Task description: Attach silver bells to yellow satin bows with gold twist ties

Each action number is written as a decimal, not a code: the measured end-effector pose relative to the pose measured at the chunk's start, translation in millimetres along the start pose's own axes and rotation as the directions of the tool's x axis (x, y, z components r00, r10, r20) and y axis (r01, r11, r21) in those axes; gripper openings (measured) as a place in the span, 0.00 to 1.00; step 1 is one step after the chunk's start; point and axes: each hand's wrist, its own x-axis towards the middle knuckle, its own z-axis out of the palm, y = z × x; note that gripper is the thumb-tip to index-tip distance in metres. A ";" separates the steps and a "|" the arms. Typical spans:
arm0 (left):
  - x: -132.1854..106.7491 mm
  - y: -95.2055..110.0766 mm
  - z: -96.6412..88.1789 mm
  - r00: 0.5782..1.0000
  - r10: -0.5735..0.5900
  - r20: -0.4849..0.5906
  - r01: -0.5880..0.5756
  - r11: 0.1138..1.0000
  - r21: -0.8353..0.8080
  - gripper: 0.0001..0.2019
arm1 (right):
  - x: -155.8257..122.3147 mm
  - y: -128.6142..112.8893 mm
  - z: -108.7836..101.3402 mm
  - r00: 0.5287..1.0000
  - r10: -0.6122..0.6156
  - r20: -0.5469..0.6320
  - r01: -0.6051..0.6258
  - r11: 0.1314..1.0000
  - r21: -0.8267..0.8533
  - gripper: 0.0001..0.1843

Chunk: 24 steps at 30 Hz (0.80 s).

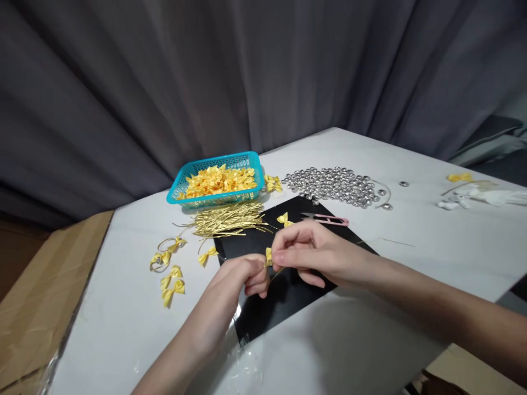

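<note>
Over the black mat (263, 312), my left hand (245, 274) and my right hand (307, 249) meet with fingers pinched. Between their fingertips is a small yellow ribbon bow (268, 256), partly covered by the fingers. A thin gold cord (278, 272) runs down beside it from near my right fingertips. Both hands are closed; which fingers press the bow and which the cord is partly hidden. Just beyond my right hand, another yellow bow (284, 219) lies on the mat, next to pink-handled thread snips (329, 219).
A teal basket (260, 178) heaped with yellow bows stands at the back. Before it lies a bundle of gold cords (228, 219). Silver beads (333, 185) spread to the right. Several bows (173, 293) lie at left, some with cord loops. White gloves (481, 195) lie far right.
</note>
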 end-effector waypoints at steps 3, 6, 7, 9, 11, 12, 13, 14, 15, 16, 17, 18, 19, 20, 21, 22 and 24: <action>0.4 -1.0 -0.1 1.000 -0.003 0.003 0.003 1.000 0.028 0.14 | -0.3 -0.9 2.9 1.000 0.002 -0.009 -0.003 0.999 -0.033 0.15; -0.7 -2.0 -0.6 1.000 0.006 -0.014 -0.005 0.996 0.093 0.13 | 0.4 -0.7 4.3 1.000 0.001 -0.011 -0.002 0.997 -0.078 0.15; -1.5 -2.1 -1.0 1.000 0.012 -0.018 -0.010 0.993 0.120 0.13 | 0.7 -0.4 4.5 1.000 0.002 -0.011 -0.003 0.996 -0.090 0.16; -3.3 -1.9 -2.0 1.000 0.019 -0.017 -0.016 0.987 0.160 0.13 | 0.9 0.4 4.4 1.000 0.006 -0.016 -0.007 0.994 -0.109 0.16; -5.1 -1.5 -2.8 1.000 0.009 -0.018 -0.006 0.982 0.190 0.13 | 0.5 1.7 4.5 1.000 0.019 -0.019 -0.021 0.992 -0.122 0.17; -6.0 -1.4 -3.1 1.000 0.002 -0.029 0.004 0.978 0.209 0.14 | 0.0 2.6 4.8 0.999 0.028 -0.020 -0.030 0.991 -0.128 0.16; -6.8 -1.4 -3.4 0.999 -0.004 -0.048 0.015 0.972 0.235 0.14 | -0.6 3.6 5.3 0.999 0.030 -0.024 -0.033 0.990 -0.139 0.16; -7.6 -1.6 -3.7 0.997 -0.004 -0.072 0.023 0.964 0.265 0.14 | -1.4 4.7 6.0 0.999 0.022 -0.032 -0.027 0.987 -0.157 0.15; -8.1 -1.8 -4.0 0.995 0.000 -0.099 0.030 0.955 0.295 0.14 | -2.1 5.9 7.0 0.999 0.007 -0.043 -0.014 0.983 -0.181 0.13; -8.5 -1.9 -4.3 0.993 0.006 -0.118 0.032 0.947 0.321 0.13 | -2.6 7.0 8.3 0.998 -0.013 -0.054 0.002 0.978 -0.211 0.11; -8.5 -1.9 -4.6 0.992 0.013 -0.123 0.028 0.943 0.331 0.13 | -2.9 8.1 9.6 0.997 -0.035 -0.065 0.018 0.971 -0.238 0.09; -8.1 -1.8 -4.8 0.994 0.014 -0.107 0.022 0.946 0.324 0.14 | -2.9 9.1 11.0 0.996 -0.053 -0.071 0.034 0.967 -0.253 0.08; -7.3 -1.6 -4.9 0.997 0.008 -0.079 0.016 0.953 0.301 0.14 | -2.5 10.1 12.3 0.996 -0.067 -0.066 0.049 0.969 -0.242 0.07; -6.2 -1.5 -4.9 0.999 0.000 -0.046 0.013 0.964 0.265 0.15 | -1.7 11.1 13.4 0.995 -0.084 -0.047 0.073 0.977 -0.199 0.07; -4.7 -1.5 -4.8 1.000 -0.006 -0.018 0.010 0.975 0.220 0.16 | -0.7 12.2 14.2 0.994 -0.108 -0.022 0.105 0.986 -0.129 0.08; -2.9 -1.9 -4.6 1.000 0.000 -0.002 0.001 0.985 0.172 0.16 | 0.5 13.3 14.7 0.990 -0.140 0.003 0.140 0.989 -0.048 0.08; 0.8 -4.1 -3.9 1.000 0.027 0.000 -0.027 0.996 0.085 0.16 | 2.6 15.2 14.9 0.979 -0.202 0.021 0.199 0.976 0.085 0.09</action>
